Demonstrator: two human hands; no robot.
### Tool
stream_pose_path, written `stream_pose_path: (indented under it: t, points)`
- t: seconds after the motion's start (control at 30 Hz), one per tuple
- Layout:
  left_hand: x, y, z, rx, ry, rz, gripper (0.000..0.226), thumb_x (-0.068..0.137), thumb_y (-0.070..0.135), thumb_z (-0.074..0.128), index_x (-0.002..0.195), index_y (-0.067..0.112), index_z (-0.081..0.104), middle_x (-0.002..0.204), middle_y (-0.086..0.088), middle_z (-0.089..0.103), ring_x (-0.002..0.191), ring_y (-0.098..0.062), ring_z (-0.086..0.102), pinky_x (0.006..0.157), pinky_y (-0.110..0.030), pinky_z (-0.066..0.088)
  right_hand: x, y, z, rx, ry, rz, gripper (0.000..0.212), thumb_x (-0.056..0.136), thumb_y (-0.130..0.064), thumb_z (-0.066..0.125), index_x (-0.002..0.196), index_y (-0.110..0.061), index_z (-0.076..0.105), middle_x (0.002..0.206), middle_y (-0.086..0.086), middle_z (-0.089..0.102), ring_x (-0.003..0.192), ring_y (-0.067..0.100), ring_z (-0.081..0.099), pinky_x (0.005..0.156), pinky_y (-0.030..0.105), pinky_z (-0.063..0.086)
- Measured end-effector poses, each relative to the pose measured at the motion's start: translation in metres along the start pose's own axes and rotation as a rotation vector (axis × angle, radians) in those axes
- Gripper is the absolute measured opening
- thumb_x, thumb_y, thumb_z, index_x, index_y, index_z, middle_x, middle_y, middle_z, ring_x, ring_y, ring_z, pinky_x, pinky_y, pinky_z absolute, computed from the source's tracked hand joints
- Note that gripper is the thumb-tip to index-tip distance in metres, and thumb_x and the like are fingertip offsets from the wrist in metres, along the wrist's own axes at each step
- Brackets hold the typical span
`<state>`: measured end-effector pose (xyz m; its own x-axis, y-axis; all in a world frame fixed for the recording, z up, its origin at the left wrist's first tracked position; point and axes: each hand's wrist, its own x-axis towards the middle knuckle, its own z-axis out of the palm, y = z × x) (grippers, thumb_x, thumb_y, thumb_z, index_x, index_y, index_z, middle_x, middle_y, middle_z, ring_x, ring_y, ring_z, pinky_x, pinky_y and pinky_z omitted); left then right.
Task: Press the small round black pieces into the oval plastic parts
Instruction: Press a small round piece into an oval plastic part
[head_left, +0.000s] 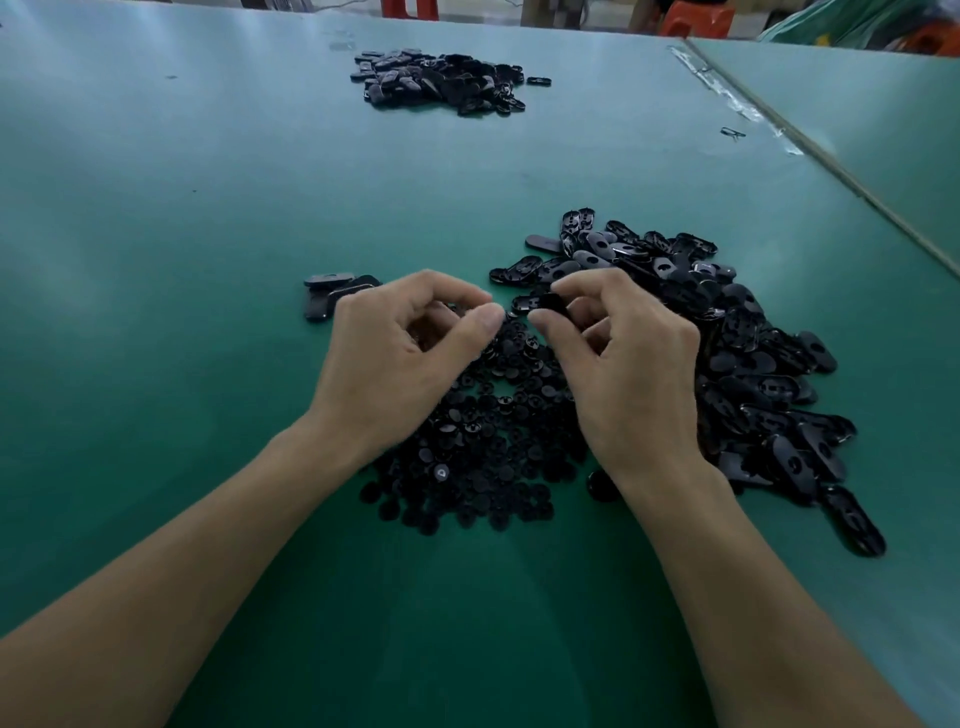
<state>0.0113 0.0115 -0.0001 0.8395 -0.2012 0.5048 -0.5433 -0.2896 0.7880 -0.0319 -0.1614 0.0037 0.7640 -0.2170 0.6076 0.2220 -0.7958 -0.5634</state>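
The left hand (400, 353) curls its fingers toward the thumb and hides the fingertips, so I cannot tell whether it pinches a piece. The right hand (628, 364) pinches a glossy black oval plastic part (548, 303) between thumb and forefinger, and the fingers cover most of it. Both hands hang over the heap of small round black pieces (483, 441) on the green table (182, 208). The pile of oval parts (737, 358) lies just to the right, its details murky.

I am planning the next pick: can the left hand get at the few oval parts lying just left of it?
Probably yes: the left hand is right beside those oval parts, and nothing lies between them.
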Motion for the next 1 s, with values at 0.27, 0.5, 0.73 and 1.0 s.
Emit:
stream_pose_path:
  t: [0.27,0.5,0.73,1.0]
  points:
    - [-0.005,0.004,0.007,-0.168,-0.054,-0.042,0.008,0.089,0.039,0.066,0.089,0.032,0.072,0.083,0.005,0.076,0.069,-0.012,0.072,0.064,-0.03,0.059,-0.007,-0.009,0.006,0.253,-0.081,-0.109,0.008,0.084,-0.013,0.079,0.09,-0.013,0.074,0.087,-0.003,0.069,0.072,0.003,0.063,0.069,0.011,0.049]
    - [-0.003,0.001,0.006,-0.267,-0.036,-0.076,0.021,0.09,0.007,0.069,0.097,0.026,0.071,0.087,0.015,0.077,0.076,-0.003,0.07,0.072,-0.018,0.056,-0.006,-0.007,0.007,0.34,-0.147,0.031,0.021,0.087,-0.021,0.077,0.108,-0.019,0.072,0.104,-0.005,0.066,0.078,0.006,0.067,0.065,0.016,0.052]
    - [-0.002,-0.004,0.003,-0.278,-0.081,-0.098,0.02,0.088,0.015,0.073,0.102,0.028,0.069,0.086,0.01,0.078,0.075,-0.004,0.071,0.072,-0.019,0.057,-0.001,-0.004,0.002,0.5,-0.175,0.202,0.009,0.088,-0.023,0.077,0.095,-0.024,0.073,0.082,-0.01,0.074,0.078,0.006,0.07,0.072,0.018,0.053]
    - [-0.001,-0.008,0.003,-0.372,-0.041,-0.135,0.017,0.084,0.01,0.077,0.095,0.022,0.074,0.08,0.008,0.077,0.07,-0.006,0.071,0.071,-0.017,0.056,-0.002,-0.005,0.004,0.507,-0.192,0.233,0.007,0.091,-0.016,0.072,0.09,-0.023,0.072,0.077,-0.009,0.073,0.07,0.009,0.07,0.069,0.023,0.058]
